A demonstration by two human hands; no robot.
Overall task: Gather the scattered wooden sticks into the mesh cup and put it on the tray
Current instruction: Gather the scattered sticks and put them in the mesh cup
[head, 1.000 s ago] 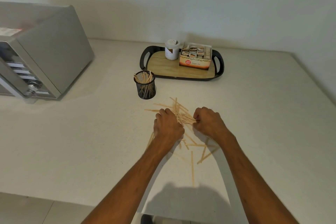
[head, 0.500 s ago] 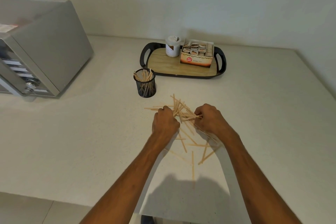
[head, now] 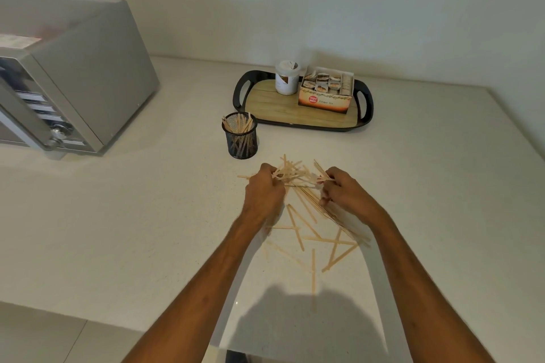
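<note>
The pale bench (head: 118, 230) carries everything, with a steel microwave oven (head: 67, 79) at its far left. At the back stands the black-rimmed tray (head: 368, 115) with a wood-look floor, holding a white jar (head: 287, 77) and an open box of tea sachets (head: 326, 91); the near-left part of its floor is bare, which looks like room for the cup. Just in front of the tray's left end, off it, the black mesh cup (head: 242, 138) stands upright with a share of sticks already inside.

Nearer the person, the scattered wooden sticks (head: 312, 233) lie crisscrossed on the bench. A second ago both fists pressed low into the pile; now they have risen slightly and drawn a bundle up between them. The left hand (head: 265, 191) is clenched around one end of that bundle, and the right hand (head: 345, 191) pinches the other end, some sticks trailing blurred beneath it. A transfer to the cup seems close, though many sticks remain loose.
</note>
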